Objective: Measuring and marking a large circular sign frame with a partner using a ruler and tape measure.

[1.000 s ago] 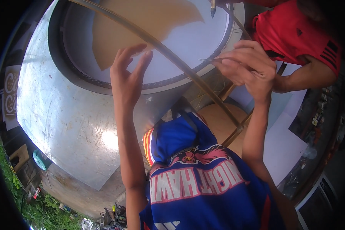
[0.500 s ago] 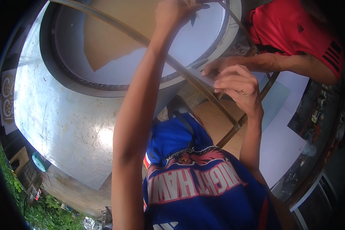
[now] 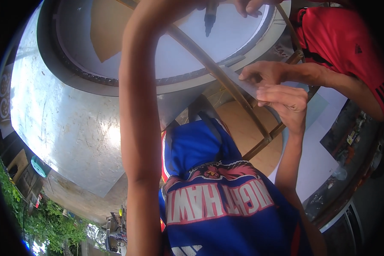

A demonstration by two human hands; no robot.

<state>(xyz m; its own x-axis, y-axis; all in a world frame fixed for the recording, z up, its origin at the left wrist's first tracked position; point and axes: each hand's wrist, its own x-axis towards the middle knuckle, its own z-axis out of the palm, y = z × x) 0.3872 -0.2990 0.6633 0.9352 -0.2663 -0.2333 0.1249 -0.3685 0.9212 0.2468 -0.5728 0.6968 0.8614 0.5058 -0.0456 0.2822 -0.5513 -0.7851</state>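
My left arm reaches up across the round white surface [image 3: 179, 51], and my left hand [image 3: 199, 4] is mostly cut off by the upper edge. A dark marker [image 3: 209, 19] hangs tip down from it. My right hand [image 3: 286, 104] pinches the near end of a thin greyish strip [image 3: 240, 82], which looks flat and straight-edged. A co-worker's hand [image 3: 262, 71] grips the strip just beyond mine. Beneath the strip runs a brown bar frame [image 3: 226, 81], lying across the round rim. Fingers of another hand [image 3: 251, 7] dip in at the top, right of the marker.
Shiny sheet metal [image 3: 68, 128] curves around the rim at left. A brown sheet [image 3: 109, 30] lies on the white surface. Below the frame is a round tan board [image 3: 264, 149], with white sheets [image 3: 313, 162] beside it. A co-worker in red [image 3: 337, 47] leans in from the right.
My left hand has moved up, mostly out of view. The marker now points straight down. My right hand and the co-worker's hand appear farther right, and more of the strip shows between them.
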